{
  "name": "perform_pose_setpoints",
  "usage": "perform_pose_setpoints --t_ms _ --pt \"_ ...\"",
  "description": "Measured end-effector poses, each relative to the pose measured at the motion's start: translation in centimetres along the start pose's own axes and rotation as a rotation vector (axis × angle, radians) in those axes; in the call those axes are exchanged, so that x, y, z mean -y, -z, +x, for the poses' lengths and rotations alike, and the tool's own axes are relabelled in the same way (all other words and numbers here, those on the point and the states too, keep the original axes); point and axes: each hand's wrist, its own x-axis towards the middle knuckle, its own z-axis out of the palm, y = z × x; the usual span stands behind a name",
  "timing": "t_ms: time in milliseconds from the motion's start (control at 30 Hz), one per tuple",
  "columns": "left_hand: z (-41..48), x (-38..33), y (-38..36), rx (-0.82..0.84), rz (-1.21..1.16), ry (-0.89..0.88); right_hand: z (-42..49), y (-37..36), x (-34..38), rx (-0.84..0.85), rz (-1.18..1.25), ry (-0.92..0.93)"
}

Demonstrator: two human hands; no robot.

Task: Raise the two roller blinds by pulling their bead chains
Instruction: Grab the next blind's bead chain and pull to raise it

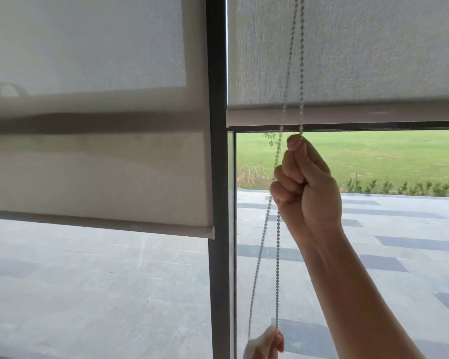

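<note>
Two grey roller blinds hang over a window. The left blind (96,161) reaches lower, with its bottom bar (140,226) about two thirds down the view. The right blind (347,53) ends higher, at its bottom bar (373,116). A white bead chain (278,255) hangs in two strands in front of the right blind. My right hand (306,190) is fisted around one strand just below that bar. My left hand (266,344) pinches the same strand at the bottom edge of the view.
A dark vertical window frame post (218,177) separates the two panes. Through the glass I see a paved terrace, a lawn and a low hedge. No chain for the left blind is visible.
</note>
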Motion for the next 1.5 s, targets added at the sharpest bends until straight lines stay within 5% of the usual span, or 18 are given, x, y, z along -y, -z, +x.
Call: perform_pose_setpoints --t_ms 33,133,200,233,267,333,500,700,900,1067,1167,1367,1500 --pt "0.1 -0.5 0.1 0.153 -0.012 0.019 -0.7 0.4 -0.4 -0.006 0.021 -0.013" --pt "-1.7 -5.5 17.6 0.274 -0.031 -0.021 -3.3 2.0 -1.6 -0.057 0.051 -0.088" --pt "2.0 -9.8 19.7 0.491 0.060 -0.010 -5.3 3.5 -2.4 -0.122 0.035 -0.116" --pt "5.0 -12.4 21.2 0.462 0.046 0.057 -6.3 4.3 -2.7 -0.153 0.022 -0.129" --pt "6.5 -13.8 22.0 0.689 0.181 0.029 -7.3 4.9 -3.0 -0.181 0.006 -0.147" --pt "9.5 -19.0 23.3 0.635 -0.105 0.152 -9.1 5.9 -3.6 -0.224 -0.017 -0.188" --pt "14.2 -29.9 28.9 0.378 -0.322 -0.207 -12.9 6.7 -5.6 -0.343 -0.066 -0.327" --pt "20.9 -39.4 30.8 0.008 -0.445 -0.415 -15.9 7.7 -9.1 -0.432 -0.106 -0.465" --pt "23.4 -36.3 28.7 -0.194 -0.627 -0.252 -17.4 11.8 -12.4 -0.524 -0.292 -0.601" --pt "22.0 -31.9 27.1 -0.232 -0.575 -0.281 -14.7 14.0 -10.1 -0.200 -0.982 -0.778" --pt "21.3 -30.8 26.9 -0.267 -0.484 -0.349 -9.1 13.5 -4.5 -0.106 -1.169 -0.620" --pt "20.7 -30.7 26.6 -0.298 -0.363 -0.464 4.0 2.8 6.0 0.019 -0.974 -0.067" --pt "20.4 -31.7 25.5 -0.305 -0.329 -0.457 9.5 -4.0 5.7 0.010 -0.839 0.083"
